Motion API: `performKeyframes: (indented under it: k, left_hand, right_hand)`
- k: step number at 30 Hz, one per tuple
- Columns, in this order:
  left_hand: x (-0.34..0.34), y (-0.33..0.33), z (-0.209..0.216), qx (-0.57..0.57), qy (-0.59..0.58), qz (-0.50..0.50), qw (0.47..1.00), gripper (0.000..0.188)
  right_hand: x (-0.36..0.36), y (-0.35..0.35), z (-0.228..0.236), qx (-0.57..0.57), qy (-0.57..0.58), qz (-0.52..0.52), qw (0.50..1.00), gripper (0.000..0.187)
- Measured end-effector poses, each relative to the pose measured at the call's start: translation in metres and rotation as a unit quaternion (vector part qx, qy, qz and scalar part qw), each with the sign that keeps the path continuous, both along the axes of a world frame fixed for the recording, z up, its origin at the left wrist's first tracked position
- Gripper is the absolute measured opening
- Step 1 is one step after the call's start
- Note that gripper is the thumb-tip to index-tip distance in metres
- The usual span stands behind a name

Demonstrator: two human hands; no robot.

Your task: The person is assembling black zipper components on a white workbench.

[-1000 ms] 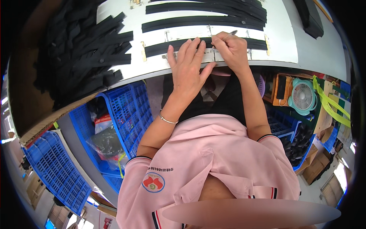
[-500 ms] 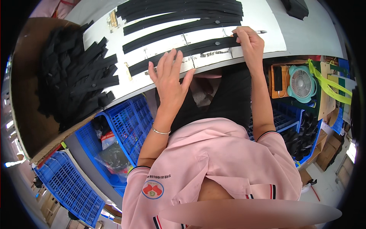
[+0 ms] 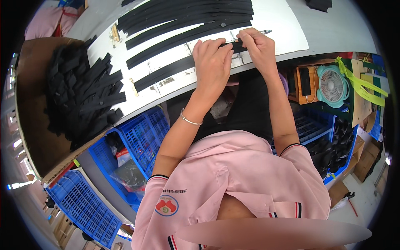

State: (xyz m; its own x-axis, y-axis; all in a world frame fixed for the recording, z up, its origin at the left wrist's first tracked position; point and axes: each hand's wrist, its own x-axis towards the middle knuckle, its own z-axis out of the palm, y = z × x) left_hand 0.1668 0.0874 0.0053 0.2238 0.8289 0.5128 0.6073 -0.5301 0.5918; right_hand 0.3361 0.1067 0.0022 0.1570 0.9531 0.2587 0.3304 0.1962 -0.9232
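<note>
On the white board (image 3: pixel 287 39) a black fabric strip (image 3: pixel 166 71) lies nearest the table's front edge. My left hand (image 3: pixel 211 62) is over this strip near its right part, thumb and fingertips drawn together on it. Just to the right, my right hand (image 3: pixel 259 48) is closed, its fingertips at the strip's right end. A pen (image 3: pixel 266 31) sticks out behind my right fingers; its other end is hidden by them. Beyond, another black strip (image 3: pixel 175 48) with a small round spot lies parallel, then several more strips (image 3: pixel 187 16) side by side.
At the left, a cardboard box (image 3: pixel 31 83) holds a heap of black strips (image 3: pixel 79 83) that spills onto the board. Blue crates (image 3: pixel 137 137) stand below the table. A small turquoise fan (image 3: pixel 332 86) and a phone (image 3: pixel 307 81) are at the right. Black material (image 3: pixel 320 5) lies far right.
My left hand has slid right along the near strip, close to my right hand, and its spread fingers have drawn together. The view has shifted slightly.
</note>
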Motion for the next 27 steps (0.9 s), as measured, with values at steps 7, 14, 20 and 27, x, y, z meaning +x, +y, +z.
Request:
performKeyframes:
  k: [7, 14, 20, 27]
  left_hand:
    - [0.0035, 0.0016, -0.0062, 0.013, 0.001, 0.008, 1.000, 0.014]
    - [0.0049, 0.0010, -0.0072, 0.019, -0.001, 0.013, 1.000, 0.014]
    - [0.0054, 0.0010, -0.0096, 0.020, -0.009, 0.015, 1.000, 0.014]
    - [0.0040, 0.0016, -0.0087, 0.020, -0.009, 0.019, 1.000, 0.015]
  right_hand:
    - [0.0028, -0.0014, -0.0003, -0.035, -0.080, 0.012, 0.996, 0.020]
    - [0.0040, -0.0031, -0.0066, 0.013, -0.053, 0.009, 0.998, 0.020]
    - [0.0085, -0.0058, -0.0005, 0.027, -0.064, 0.043, 0.997, 0.020]
    - [0.0056, -0.0030, -0.0026, 0.046, -0.076, 0.052, 0.995, 0.021]
